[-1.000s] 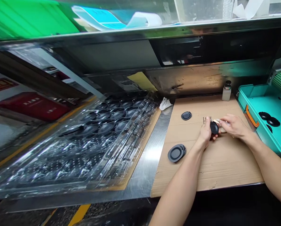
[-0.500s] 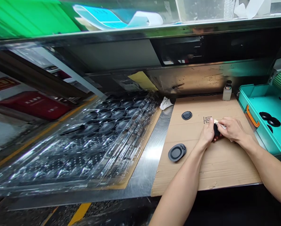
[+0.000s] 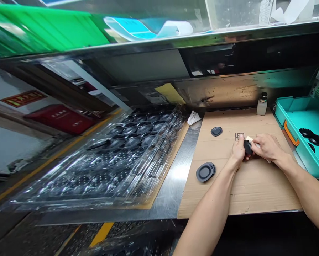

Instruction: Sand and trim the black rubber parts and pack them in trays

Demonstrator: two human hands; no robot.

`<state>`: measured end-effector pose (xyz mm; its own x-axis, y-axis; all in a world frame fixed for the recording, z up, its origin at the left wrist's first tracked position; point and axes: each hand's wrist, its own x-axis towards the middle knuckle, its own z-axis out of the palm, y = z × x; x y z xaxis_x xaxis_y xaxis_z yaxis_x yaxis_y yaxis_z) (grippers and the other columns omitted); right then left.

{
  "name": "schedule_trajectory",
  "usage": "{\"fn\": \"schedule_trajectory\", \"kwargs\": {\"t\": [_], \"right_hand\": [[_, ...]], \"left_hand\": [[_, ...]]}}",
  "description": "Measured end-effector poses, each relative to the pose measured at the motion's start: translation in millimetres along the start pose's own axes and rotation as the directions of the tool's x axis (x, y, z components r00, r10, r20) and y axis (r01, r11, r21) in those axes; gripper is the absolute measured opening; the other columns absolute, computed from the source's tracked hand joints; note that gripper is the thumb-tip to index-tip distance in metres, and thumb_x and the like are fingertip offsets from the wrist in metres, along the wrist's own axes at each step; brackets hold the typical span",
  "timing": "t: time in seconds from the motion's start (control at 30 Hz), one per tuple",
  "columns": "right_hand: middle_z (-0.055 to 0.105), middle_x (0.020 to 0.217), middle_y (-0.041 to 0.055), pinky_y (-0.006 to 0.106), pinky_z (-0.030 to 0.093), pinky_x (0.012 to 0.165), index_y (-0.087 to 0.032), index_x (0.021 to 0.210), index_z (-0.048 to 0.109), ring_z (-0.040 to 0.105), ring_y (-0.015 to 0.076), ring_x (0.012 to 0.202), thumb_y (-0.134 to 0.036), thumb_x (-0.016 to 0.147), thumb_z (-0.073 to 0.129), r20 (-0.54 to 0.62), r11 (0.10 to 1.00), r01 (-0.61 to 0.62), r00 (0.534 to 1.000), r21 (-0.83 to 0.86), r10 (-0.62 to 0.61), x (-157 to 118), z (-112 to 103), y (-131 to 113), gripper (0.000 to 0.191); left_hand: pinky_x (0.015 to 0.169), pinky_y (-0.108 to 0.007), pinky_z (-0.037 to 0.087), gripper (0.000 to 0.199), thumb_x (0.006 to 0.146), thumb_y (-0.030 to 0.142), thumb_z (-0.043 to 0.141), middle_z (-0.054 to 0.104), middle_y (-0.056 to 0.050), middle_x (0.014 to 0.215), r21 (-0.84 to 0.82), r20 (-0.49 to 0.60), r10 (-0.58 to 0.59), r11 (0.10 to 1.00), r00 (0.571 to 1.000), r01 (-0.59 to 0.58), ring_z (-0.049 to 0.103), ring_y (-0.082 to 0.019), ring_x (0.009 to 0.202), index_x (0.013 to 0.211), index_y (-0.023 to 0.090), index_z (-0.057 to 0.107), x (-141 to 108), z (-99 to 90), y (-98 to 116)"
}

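1. Clear plastic blister trays [image 3: 79, 188] lie stacked on the left, with black rounded parts in the far pockets.
2. A cardboard sheet [image 3: 261, 195] covers the worktop under both hands.
3. A teal plastic bin [image 3: 303, 115] with an orange handle stands just beside the cardboard's right edge; black oval parts lie inside it.
4. The right hand [image 3: 267, 146] is closed around a pale item, its fingers brought up against the right side of the held part.
5. The left hand [image 3: 238, 151] is grasping that part, thumb on the near face, other fingers partly hidden behind.
6. A stack of black oval covers [image 3: 205, 172] rests on the cardboard, left of the left forearm.
7. The held black oval cover [image 3: 247, 147] sits between the two hands, right of the left thumb, above the cardboard.
8. The pale item [image 3: 249, 139] shows at the cover's upper edge; its material is unclear.
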<state>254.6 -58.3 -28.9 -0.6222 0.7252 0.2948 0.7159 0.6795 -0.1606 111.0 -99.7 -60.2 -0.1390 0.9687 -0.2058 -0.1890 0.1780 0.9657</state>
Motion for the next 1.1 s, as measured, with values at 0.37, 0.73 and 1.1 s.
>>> {"fn": "schedule_trajectory", "kwargs": {"t": [0.37, 0.73, 1.1], "right_hand": [[0.069, 0.080, 0.0035, 0.030, 0.033, 0.068, -0.024, 0.084, 0.077, 0.061, 0.0179, 0.079, -0.035, 0.097, 0.049, -0.082, 0.997, 0.015, 0.997, 0.075, -0.009, -3.7, -8.7, 2.9, 0.032], [0.066, 0.077, 0.0039, 0.031, 0.030, 0.066, -0.021, 0.073, 0.070, 0.058, 0.0172, 0.073, -0.030, 0.094, 0.049, 0.006, 0.998, 0.054, 0.999, -0.027, -0.054, -0.3, -3.4, 0.2, 0.032], [0.068, 0.079, 0.0027, 0.031, 0.031, 0.066, -0.023, 0.079, 0.074, 0.060, 0.0170, 0.075, -0.033, 0.097, 0.049, -0.076, 0.997, 0.055, 0.996, 0.048, -0.051, -2.8, -7.8, 3.5, 0.033]], "left_hand": [[0.035, -0.023, 0.034, 0.081, 0.093, 0.081, 0.026, 0.064, -0.008, 0.055, 0.011, 0.011, 0.017, 1.000, 1.000, -0.017, 0.049, -0.011, 0.038, 0.068, 0.014, 0.065, -1.2, -1.2, 2.2], [0.034, -0.022, 0.034, 0.078, 0.097, 0.075, 0.025, 0.062, -0.007, 0.053, 0.129, -0.011, -0.013, 0.992, 1.000, 0.014, 0.049, -0.011, 0.036, 0.067, 0.014, 0.063, 0.1, 1.7, -1.6], [0.034, -0.021, 0.033, 0.080, 0.097, 0.076, 0.022, 0.064, -0.008, 0.056, 0.080, -0.007, 0.030, 0.996, 1.000, -0.029, 0.047, -0.010, 0.036, 0.067, 0.014, 0.063, -1.3, 2.7, 0.6]]}}
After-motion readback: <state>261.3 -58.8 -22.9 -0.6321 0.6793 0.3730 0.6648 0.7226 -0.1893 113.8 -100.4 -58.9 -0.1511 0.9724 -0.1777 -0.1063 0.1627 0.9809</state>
